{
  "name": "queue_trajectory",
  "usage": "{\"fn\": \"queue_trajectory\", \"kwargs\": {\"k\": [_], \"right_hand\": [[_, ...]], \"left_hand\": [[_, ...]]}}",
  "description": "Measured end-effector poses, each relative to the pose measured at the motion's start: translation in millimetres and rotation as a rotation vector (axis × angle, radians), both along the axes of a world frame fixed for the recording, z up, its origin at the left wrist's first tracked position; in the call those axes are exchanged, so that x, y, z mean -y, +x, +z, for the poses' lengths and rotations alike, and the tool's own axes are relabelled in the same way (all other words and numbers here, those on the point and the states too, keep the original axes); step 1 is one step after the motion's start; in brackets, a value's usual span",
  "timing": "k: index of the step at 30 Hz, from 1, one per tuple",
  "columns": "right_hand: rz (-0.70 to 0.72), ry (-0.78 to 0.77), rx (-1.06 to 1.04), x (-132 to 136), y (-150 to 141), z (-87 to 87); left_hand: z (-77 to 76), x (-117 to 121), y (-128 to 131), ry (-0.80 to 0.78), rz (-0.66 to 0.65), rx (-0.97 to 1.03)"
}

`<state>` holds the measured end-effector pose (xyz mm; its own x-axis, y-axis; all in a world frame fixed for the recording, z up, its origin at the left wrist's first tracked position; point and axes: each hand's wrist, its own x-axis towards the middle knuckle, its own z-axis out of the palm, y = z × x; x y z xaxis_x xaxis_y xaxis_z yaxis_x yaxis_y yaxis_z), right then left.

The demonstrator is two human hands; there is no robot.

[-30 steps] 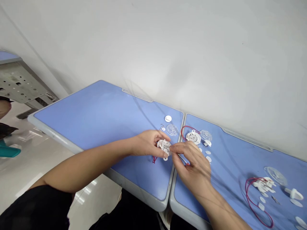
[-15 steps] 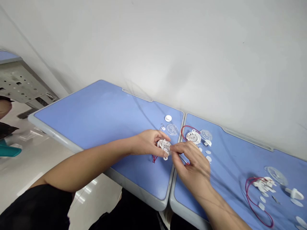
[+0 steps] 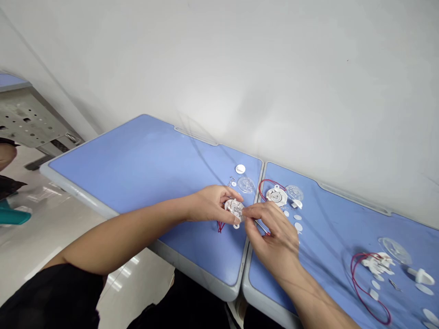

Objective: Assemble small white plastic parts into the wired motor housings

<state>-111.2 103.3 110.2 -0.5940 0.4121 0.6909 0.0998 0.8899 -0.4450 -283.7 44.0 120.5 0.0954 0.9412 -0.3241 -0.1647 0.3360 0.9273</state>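
Observation:
My left hand [image 3: 212,203] grips a round white plastic housing [image 3: 233,208] by its edges, thumb below and fingers above. Red wires [image 3: 220,226] hang from under it over the left desk. From the right, my right hand [image 3: 274,230] has its thumb and fingertips pinched together at the housing's right edge. A slim metal tool [image 3: 261,226] with a red end lies within that hand; its kind is unclear, and its front end is hidden by the fingers. Just beyond the hands lie a clear plastic disc [image 3: 246,184] and a white round cap [image 3: 240,169].
Two blue desks meet at a seam beside the wall [image 3: 219,68]. On the right desk [image 3: 329,219] are another white housing [image 3: 276,196] with red wire, a clear disc [image 3: 294,193], and a further housing [image 3: 377,263] among loose white parts. Another person's arm [image 3: 7,155] shows at far left.
Almost nothing differs. My right hand has shifted very slightly left, and both hands keep their hold.

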Motion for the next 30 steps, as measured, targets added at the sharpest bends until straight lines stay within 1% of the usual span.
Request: {"fn": "queue_trajectory", "kwargs": {"k": [6,11,16,25,30], "right_hand": [[0.025,0.027,0.016,-1.8,1.3,0.4],[0.058,0.091,0.024,-3.3,1.2,-0.1],[0.067,0.108,0.041,-4.2,2.5,-1.6],[0.101,0.057,0.084,-6.3,2.8,3.2],[0.096,0.065,0.104,-7.2,3.6,5.1]], "left_hand": [[-0.1,-0.6,0.6,-0.011,0.005,0.035],[-0.9,-1.4,-0.1,-0.036,0.031,0.016],[-2.4,-1.7,-0.4,-0.024,0.036,0.011],[-2.5,-1.5,-2.5,-0.005,0.045,-0.002],[-3.3,-1.0,-2.0,0.03,0.036,-0.018]]}}
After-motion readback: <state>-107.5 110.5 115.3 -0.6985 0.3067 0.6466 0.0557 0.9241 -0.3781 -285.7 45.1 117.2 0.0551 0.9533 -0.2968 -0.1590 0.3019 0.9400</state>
